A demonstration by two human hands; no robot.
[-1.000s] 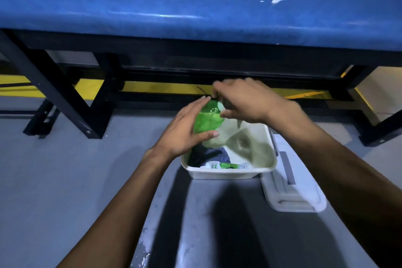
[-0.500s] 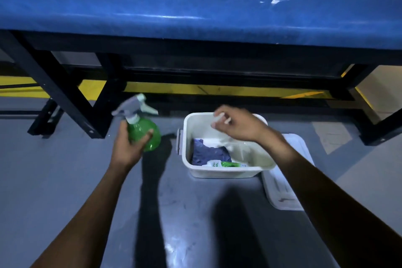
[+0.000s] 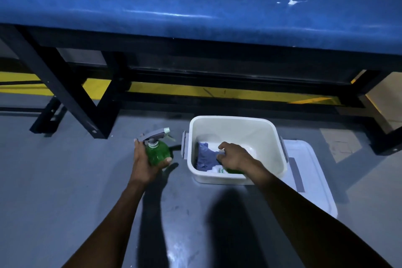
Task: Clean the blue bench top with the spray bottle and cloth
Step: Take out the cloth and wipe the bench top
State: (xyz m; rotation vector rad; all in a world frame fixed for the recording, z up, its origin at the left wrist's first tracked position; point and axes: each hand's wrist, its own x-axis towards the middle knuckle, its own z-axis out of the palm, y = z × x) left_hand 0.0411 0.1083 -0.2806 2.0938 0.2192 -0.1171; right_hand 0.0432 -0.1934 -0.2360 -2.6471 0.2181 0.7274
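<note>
The blue bench top [image 3: 152,6] spans the upper view, with white splotches [image 3: 291,2] at its right. My left hand [image 3: 143,163] grips the round green spray bottle [image 3: 157,152], grey trigger head up, on or just above the floor left of the white tub [image 3: 235,124]. My right hand [image 3: 233,155] is down inside the tub, fingers curled on the blue cloth [image 3: 205,155]; whether it grips the cloth is unclear. A green and white packet [image 3: 224,171] lies at the tub's near wall.
The tub's white lid [image 3: 309,180] lies on the grey floor, partly under the tub's right side. Black bench legs [image 3: 65,93] slant to the floor at left and right. A yellow floor stripe [image 3: 217,93] runs beneath the bench.
My left hand carried the spray bottle out of the tub to its left, then lowered it toward the floor. My right hand dropped into the tub onto the blue cloth.
</note>
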